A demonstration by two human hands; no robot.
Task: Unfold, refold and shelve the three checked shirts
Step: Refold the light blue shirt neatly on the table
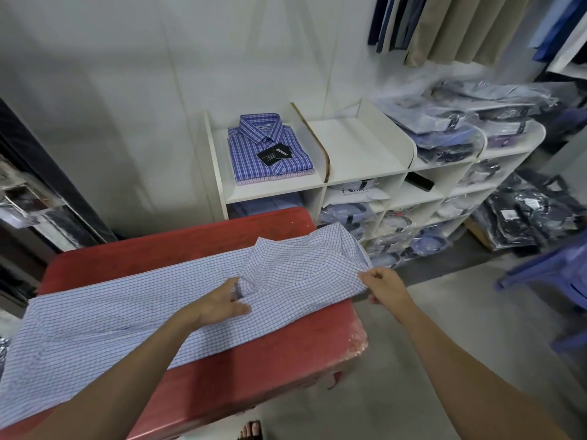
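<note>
Three checked shirts are showing: one pale shirt [190,300] spread out under the hands, and two folded ones stacked beyond them, a dark blue checked shirt [266,147] lying on a pink-edged shirt [273,178] of which only the rim is showing. Two bare hands are working. The left hand [219,304] is pressing flat on the pale shirt, fingers spread and closing on nothing. The right hand [382,285] is pinching the shirt's edge beside the collar [333,246], thumb and fingers clamped on the cloth. The pale shirt is white with a fine blue grid; it is lying lengthwise, its body trailing away to the left of the left hand and its shoulder part bunching between the two hands. The dark shirt is carrying black tags [273,154]. The pale shirt is resting on a red padded table [270,354], worn at the corner below the right hand. Beyond the hands a white shelf unit [359,160] is standing against a pale wall, its lower cubbies holding bagged shirts; more bagged shirts [451,122] are piling up to the right of the right hand, under hanging garments [444,23].
</note>
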